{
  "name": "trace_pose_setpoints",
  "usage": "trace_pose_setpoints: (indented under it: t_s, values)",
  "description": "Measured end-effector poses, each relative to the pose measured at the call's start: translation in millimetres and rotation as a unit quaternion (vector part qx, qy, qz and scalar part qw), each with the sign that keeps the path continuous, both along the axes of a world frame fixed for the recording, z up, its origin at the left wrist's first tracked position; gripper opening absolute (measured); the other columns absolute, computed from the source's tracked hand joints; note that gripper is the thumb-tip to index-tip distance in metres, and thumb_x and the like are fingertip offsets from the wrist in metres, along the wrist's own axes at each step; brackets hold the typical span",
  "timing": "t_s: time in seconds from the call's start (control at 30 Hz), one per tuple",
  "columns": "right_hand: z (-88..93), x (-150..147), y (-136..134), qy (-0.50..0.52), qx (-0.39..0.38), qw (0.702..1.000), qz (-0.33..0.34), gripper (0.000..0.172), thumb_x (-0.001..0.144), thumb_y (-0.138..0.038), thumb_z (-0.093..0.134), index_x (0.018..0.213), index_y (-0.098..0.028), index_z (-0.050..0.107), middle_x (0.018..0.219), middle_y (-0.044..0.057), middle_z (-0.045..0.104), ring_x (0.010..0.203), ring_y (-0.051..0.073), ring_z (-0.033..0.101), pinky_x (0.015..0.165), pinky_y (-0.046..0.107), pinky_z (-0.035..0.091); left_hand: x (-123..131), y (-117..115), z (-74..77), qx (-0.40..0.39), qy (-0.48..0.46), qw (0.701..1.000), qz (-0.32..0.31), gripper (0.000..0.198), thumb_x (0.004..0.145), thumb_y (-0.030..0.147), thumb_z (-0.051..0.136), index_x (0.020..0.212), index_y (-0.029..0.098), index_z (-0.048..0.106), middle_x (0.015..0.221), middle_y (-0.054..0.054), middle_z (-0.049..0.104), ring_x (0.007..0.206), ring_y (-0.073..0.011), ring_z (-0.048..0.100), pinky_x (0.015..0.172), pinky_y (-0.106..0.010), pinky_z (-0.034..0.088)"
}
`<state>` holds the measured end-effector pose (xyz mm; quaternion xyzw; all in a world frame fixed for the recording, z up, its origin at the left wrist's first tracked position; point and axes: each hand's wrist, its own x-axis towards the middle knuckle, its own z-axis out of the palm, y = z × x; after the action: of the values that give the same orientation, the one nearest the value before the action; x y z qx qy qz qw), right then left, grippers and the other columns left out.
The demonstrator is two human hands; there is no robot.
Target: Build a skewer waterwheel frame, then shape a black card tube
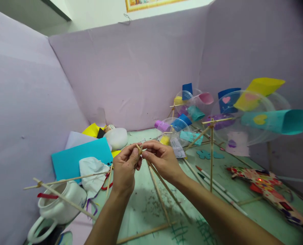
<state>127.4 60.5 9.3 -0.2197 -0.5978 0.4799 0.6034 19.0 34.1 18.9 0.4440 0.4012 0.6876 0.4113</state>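
My left hand (125,166) is closed around the upper ends of thin wooden sticks (157,194), where they cross. The fingers of my right hand (163,158) pinch at the same joint from the right. What binds the joint is too small to make out. Two of the sticks slant down from my hands toward the tabletop, and another stick (146,233) lies across near their lower ends. To the left, other crossed sticks (64,199) are tied at one end and lean past a white mug (72,197).
At right stand stick frames with clear plastic discs (245,119) and coloured paper tubes (291,121). A flower-patterned glue gun (266,187) with a red light lies before them, near pencils (217,185). Blue paper (74,154), crumpled tissue (91,172) and red-handled scissors (106,183) lie left.
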Motion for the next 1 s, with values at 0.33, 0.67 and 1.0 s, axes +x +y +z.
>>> trace_pose_setpoints:
  t_s: [0.33,0.67,1.0]
  values:
    - [-4.0,8.7,9.7,0.012,-0.003,0.996,0.092,0.009,0.069,-0.017,0.064,0.078,-0.02,0.067,0.071,0.0,0.063,0.062,0.013,0.06,0.062,0.03,0.051,7.3,-2.2,-14.7,0.09,0.015,0.996,0.016,0.017,0.072,0.026,0.068,0.087,0.018,0.068,0.066,0.001,0.061,0.053,-0.0062,0.047,0.048,-0.019,0.038]
    - [8.1,7.2,-2.9,0.028,-0.012,0.996,0.078,0.017,0.072,-0.029,0.065,0.084,-0.017,0.069,0.072,0.001,0.062,0.057,0.011,0.056,0.057,0.027,0.048,17.3,-5.5,-1.9,0.059,-0.005,0.995,0.077,0.022,0.069,0.028,0.07,0.089,0.018,0.069,0.06,0.003,0.057,0.047,-0.0042,0.044,0.046,-0.018,0.037]
    - [-7.7,4.2,1.4,-0.085,0.074,0.992,-0.06,0.027,0.082,-0.037,0.054,0.069,-0.019,0.068,0.069,0.002,0.056,0.068,0.014,0.053,0.064,0.029,0.043,29.8,-7.7,-13.6,0.03,-0.019,0.999,0.037,0.025,0.079,0.034,0.058,0.097,0.016,0.057,0.06,0.005,0.048,0.043,-0.0039,0.036,0.04,-0.018,0.031]
